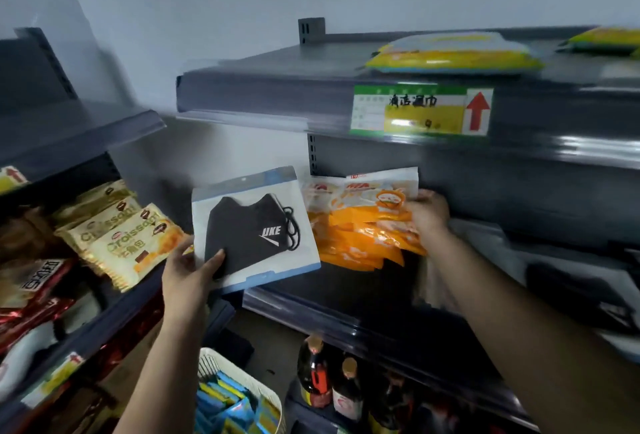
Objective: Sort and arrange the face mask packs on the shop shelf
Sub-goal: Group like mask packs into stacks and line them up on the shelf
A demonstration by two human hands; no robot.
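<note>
A black mask pack [254, 231] is held up in front of the middle shelf [304, 309] by the left hand [188, 272], pinched at its lower left corner, with the thumb laid on the front and the fingers hidden behind. The orange packs [363, 222], a loose stack standing against the back of that shelf, are gripped at their right edge by the right hand [427, 213], its fingers curled round them. The two grips are well apart, with both lots of packs between them; the black pack's right edge overlaps the stack's left side.

A slip seems the main risk. The black pack is held by one corner only and is tilted, so it could swing or drop if moved quickly. The orange packs are glossy and fanned out, and those farthest from the right grip appear free to slide or topple forward off the shelf when the stack is shifted.

Left of the left grip, croissant packs [124, 239] lean out over the neighbouring shelf and could be knocked. Below the grips a white basket [242, 378] of blue packs and some bottles [329, 385] would catch anything dropped. Above, the upper shelf with its price label [420, 111] overhangs, so headroom for lifting looks limited. The view is blurred at the right.
</note>
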